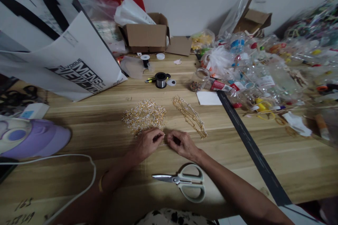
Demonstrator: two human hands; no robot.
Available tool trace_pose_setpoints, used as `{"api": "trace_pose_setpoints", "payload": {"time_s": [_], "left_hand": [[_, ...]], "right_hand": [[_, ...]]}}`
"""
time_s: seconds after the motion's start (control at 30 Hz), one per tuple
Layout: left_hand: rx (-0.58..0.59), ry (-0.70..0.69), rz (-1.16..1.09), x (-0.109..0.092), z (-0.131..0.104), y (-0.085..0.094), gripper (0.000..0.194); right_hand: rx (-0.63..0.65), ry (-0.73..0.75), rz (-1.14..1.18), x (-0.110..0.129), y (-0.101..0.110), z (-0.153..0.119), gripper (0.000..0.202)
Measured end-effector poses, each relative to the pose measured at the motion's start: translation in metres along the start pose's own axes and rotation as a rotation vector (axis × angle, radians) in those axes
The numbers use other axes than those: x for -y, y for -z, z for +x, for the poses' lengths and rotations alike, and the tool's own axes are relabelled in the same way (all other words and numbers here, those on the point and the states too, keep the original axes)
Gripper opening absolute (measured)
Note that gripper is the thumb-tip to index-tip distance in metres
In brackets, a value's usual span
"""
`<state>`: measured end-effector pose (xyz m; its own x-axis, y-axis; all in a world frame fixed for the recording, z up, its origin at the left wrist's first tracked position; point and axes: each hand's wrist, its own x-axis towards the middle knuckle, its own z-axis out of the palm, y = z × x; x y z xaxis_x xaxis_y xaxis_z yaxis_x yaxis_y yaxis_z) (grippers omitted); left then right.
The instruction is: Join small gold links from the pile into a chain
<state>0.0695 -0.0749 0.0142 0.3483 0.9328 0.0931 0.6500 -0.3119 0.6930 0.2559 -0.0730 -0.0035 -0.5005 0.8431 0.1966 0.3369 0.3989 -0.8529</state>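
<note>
My left hand [149, 142] and my right hand [183, 144] are nearly fingertip to fingertip over the table. Both are closed in a pinch on a fine chain [163, 144], of which only a short, thin bit shows between and below the fingers. Just behind my left hand lies a tangled heap of gold and silver beaded chains [145, 114]. Several chains [190, 116] are stretched out side by side beyond my right hand. Scissors with pale grey handles [182, 181] lie below the hands, blades partly apart and pointing left.
Wire spools [161, 80] stand behind the heap, near a jar of small beads [199, 80]. A large white paper bag [87, 56] is at left, beside a purple-and-cream device [37, 137] and a white cable. Plastic bottles [266, 74] crowd the right; a dark strip [248, 140] crosses the table.
</note>
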Motion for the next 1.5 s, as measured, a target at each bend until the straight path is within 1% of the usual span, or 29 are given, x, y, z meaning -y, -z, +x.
{"api": "trace_pose_setpoints", "payload": {"time_s": [0.13, 0.27, 0.4, 0.5, 0.67, 1.0, 1.27, 1.5], "left_hand": [[-0.003, 0.014, -0.036, 0.001, 0.001, 0.000, 0.011], [0.008, 0.060, -0.150, 0.006, 0.001, -0.004, 0.010], [0.016, 0.094, -0.278, 0.011, 0.002, -0.009, 0.010], [0.027, 0.113, -0.317, 0.010, 0.003, -0.009, 0.009], [0.048, 0.119, -0.262, 0.004, 0.003, -0.004, 0.010], [0.092, 0.048, -0.077, -0.003, 0.001, -0.001, 0.011], [0.093, 0.030, -0.054, -0.004, 0.001, -0.002, 0.016], [0.107, 0.049, -0.050, -0.006, 0.003, 0.001, 0.020]], "right_hand": [[0.004, 0.002, -0.005, 0.001, 0.001, 0.000, 0.010], [-0.007, 0.022, 0.000, 0.001, 0.001, 0.000, 0.011], [-0.006, -0.001, -0.007, -0.001, 0.000, 0.000, 0.011], [-0.008, -0.002, -0.007, -0.001, 0.000, 0.000, 0.012], [-0.002, -0.009, -0.008, 0.001, 0.001, 0.000, 0.012], [-0.024, -0.025, -0.002, -0.003, -0.001, -0.001, 0.016], [-0.040, -0.024, -0.012, -0.005, -0.002, 0.000, 0.015], [-0.032, -0.023, 0.010, -0.005, -0.002, -0.001, 0.013]]}}
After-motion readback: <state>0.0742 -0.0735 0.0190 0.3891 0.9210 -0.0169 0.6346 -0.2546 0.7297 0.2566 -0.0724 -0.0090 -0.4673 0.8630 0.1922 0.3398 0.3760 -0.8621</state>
